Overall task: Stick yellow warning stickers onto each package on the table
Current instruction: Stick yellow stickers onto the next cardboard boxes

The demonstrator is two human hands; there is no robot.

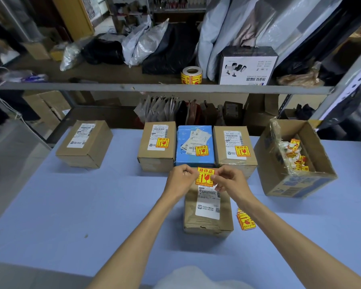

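- The left hand (180, 178) is bare, uncovered from the knuckles to the wrist.
- The right hand (227, 181) is bare likewise, across the knuckles and the back of the hand.
- Behind the left hand's wrist, the left forearm (140, 236) is bare along all its visible length.
- Behind the right hand's wrist, the right forearm (290, 238) is bare too, slim and smooth.
- Well back from both hands, between the forearms, a pale garment (196, 276) shows as a soft whitish patch, too blurred to tell its cut or fabric.
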